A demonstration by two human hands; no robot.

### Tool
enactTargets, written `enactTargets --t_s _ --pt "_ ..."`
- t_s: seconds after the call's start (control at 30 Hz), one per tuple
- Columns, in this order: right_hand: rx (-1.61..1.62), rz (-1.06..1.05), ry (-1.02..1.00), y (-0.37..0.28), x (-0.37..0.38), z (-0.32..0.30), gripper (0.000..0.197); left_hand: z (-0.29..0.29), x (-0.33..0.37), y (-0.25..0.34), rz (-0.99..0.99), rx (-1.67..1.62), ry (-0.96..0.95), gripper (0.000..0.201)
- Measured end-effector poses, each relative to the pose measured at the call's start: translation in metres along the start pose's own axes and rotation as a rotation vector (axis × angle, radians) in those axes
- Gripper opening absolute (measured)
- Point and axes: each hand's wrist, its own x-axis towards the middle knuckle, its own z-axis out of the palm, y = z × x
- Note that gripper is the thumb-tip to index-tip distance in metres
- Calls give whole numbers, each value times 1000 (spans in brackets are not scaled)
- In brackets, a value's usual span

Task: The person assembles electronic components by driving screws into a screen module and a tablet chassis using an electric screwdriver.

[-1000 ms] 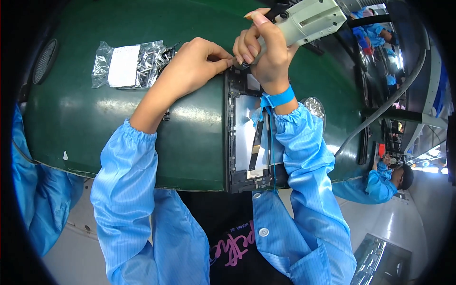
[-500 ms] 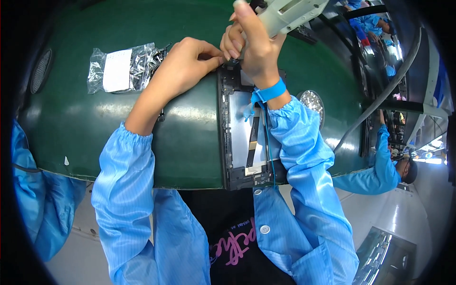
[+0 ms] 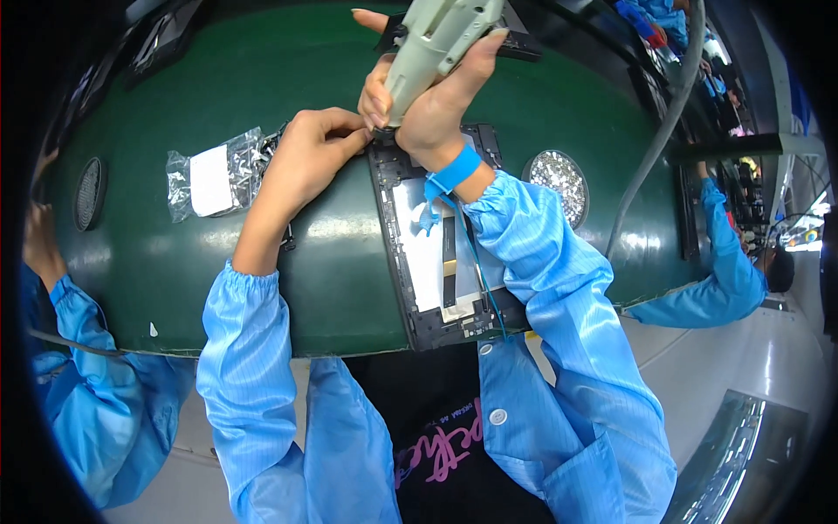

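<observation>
My right hand (image 3: 441,109) grips a pale grey-green handheld power screwdriver (image 3: 428,57), its nose pointing down at the far left corner of an opened tablet (image 3: 463,236). Beside that nose, my left hand (image 3: 319,144) pinches thumb and fingertips together at the tablet's corner; whatever lies between them is hidden. The tablet's black frame surrounds a silvery inner area with a dark flat cable. A blue wrist strap (image 3: 454,170) circles my right wrist, its cord running down over the tablet.
A clear bag of small parts with a white label (image 3: 210,181) lies left of my left hand. Round dishes stand at right (image 3: 557,188), holding small shiny pieces, and at far left (image 3: 90,194). A grey cable (image 3: 650,162) hangs at right. Co-workers' blue sleeves (image 3: 729,271) flank the green table (image 3: 336,306).
My right hand has turned the screwdriver more upright, its nose now close to my left fingertips. The whole view has shifted, and a co-worker's hand has come into view at the far left.
</observation>
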Motion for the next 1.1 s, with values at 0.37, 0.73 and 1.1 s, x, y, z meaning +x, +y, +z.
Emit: enactTargets --t_s 0.37,0.73,1.1 --pt "-543 216 8 -14 -7 -13 109 2 -2 6 -78 -85 -44 15" --pt "-719 173 2 -10 2 -1 114 2 -4 17 -137 -84 -4 17" --pt "-665 168 7 -12 1 1 100 3 -4 8 -160 -55 -23 14"
